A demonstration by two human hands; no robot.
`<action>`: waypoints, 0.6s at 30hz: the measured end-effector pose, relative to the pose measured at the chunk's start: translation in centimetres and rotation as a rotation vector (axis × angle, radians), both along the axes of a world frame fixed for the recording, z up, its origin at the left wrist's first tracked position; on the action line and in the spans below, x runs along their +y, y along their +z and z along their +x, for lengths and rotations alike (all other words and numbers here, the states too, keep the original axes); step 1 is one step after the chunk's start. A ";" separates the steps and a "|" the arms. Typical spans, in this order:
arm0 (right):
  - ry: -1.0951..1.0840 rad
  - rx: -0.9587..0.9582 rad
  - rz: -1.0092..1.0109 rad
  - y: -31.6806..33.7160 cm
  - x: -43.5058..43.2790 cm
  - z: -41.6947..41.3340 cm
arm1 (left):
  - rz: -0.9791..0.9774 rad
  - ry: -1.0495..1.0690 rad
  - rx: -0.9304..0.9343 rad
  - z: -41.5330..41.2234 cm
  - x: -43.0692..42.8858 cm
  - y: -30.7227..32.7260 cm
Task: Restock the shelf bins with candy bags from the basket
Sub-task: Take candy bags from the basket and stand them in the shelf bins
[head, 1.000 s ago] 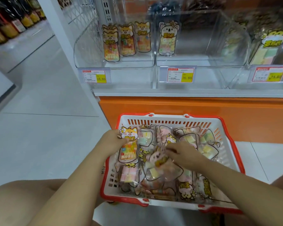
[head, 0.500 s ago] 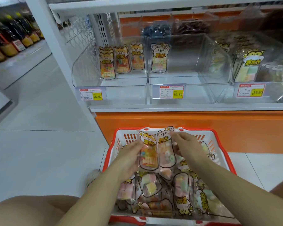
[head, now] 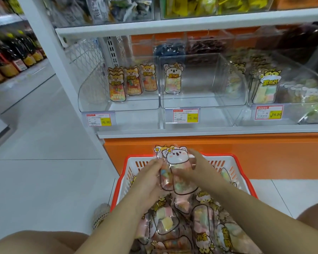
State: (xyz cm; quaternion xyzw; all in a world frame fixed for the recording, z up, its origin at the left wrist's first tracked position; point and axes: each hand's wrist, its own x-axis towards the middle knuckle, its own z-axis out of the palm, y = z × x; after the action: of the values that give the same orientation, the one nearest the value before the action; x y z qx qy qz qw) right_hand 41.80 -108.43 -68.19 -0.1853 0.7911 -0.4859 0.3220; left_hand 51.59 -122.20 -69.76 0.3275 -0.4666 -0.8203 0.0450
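Observation:
A red and white basket (head: 226, 160) on the floor holds several candy bags (head: 204, 222). Above it, both hands hold two candy bags stacked together, a koala-topped bag (head: 178, 160) in front. My left hand (head: 147, 182) grips their left side and my right hand (head: 196, 167) grips the right side. On the shelf, the left clear bin (head: 92, 99) has three fox-topped bags (head: 130, 81). The middle clear bin (head: 228, 85) has one koala bag (head: 173, 79).
A right bin (head: 301, 83) holds cat-topped bags. Price tags (head: 185, 116) line the shelf edge above an orange base panel (head: 264, 153). A white upright post (head: 50, 57) stands left of the bins. Bottles (head: 13, 55) line a far-left shelf. My knees frame the basket.
Both hands lifted bags out of the basket and brought them together into one stack, raised above the basket's far rim. The view tilted up toward the shelf.

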 end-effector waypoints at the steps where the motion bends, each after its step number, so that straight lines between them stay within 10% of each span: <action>1: 0.004 -0.033 -0.023 0.3 0.1 -0.5 | -0.025 -0.005 0.021 -0.1 0.0 0.7; 7: -0.026 -0.106 -0.275 4.9 -0.7 -3.0 | -0.213 -0.016 0.151 -1.3 -1.2 6.2; 18: -0.158 0.341 -0.370 13.7 -7.2 -8.6 | -0.579 0.190 0.224 -5.7 -11.1 15.2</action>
State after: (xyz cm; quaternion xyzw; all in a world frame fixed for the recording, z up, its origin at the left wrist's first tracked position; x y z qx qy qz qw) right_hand 33.17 -115.61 -54.48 -0.2582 0.7436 -0.6077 0.1056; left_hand 45.86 -133.27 -54.56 0.2507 -0.6401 -0.6766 0.2639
